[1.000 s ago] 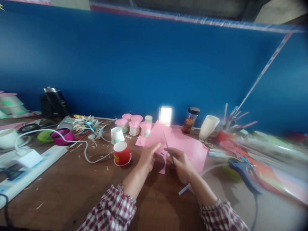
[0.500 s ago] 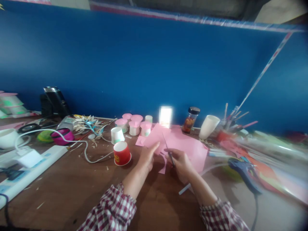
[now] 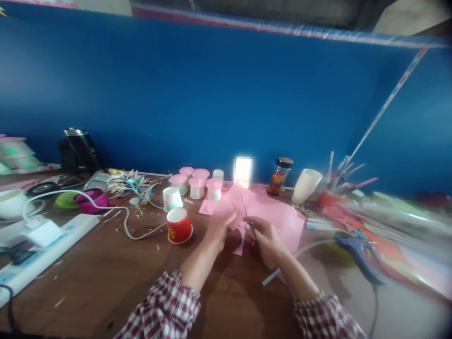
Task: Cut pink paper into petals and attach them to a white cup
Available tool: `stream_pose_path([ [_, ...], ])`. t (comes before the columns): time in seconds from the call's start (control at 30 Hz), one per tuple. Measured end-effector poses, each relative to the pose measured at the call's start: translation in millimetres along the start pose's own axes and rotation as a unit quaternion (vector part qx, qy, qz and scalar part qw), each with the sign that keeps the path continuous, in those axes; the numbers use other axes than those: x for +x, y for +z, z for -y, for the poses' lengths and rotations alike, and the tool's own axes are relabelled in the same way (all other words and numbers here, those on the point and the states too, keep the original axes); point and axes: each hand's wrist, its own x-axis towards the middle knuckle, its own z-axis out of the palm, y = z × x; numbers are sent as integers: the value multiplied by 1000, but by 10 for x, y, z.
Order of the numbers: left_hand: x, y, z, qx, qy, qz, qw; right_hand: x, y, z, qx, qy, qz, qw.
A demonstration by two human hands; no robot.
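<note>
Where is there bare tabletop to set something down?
Bare brown tabletop shows between the power strip and left sleeve, scraps aside, and between the forearms, short of a white strip. Crowded: along the blue wall, with pink-topped cups and jar; the right, around the glue gun; and around the right hand, with pink paper.

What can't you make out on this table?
In the head view:
Handles of the scissors: mostly hidden by the right hand.
Bright patch: pixelated, so unidentifiable.
Power strip: one end cut off by the left edge.
Clutter at far right: blurred.
Contents of the jar: too small to identify.
</note>
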Motion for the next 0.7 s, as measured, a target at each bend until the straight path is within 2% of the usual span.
stream_pose_path([
  [0.2, 12, -8, -14, -11, -9, 13, 1000, -6, 6, 14, -5, 18, -9, 1000],
  [0.53, -4, 42, -56, -34, 22, -49, 998, 2, 28, 54, -41, 34, -23, 998],
  [0.7, 1, 22, -45, -24, 32, -46, 998, -4, 34, 24, -30, 35, -15, 999],
])
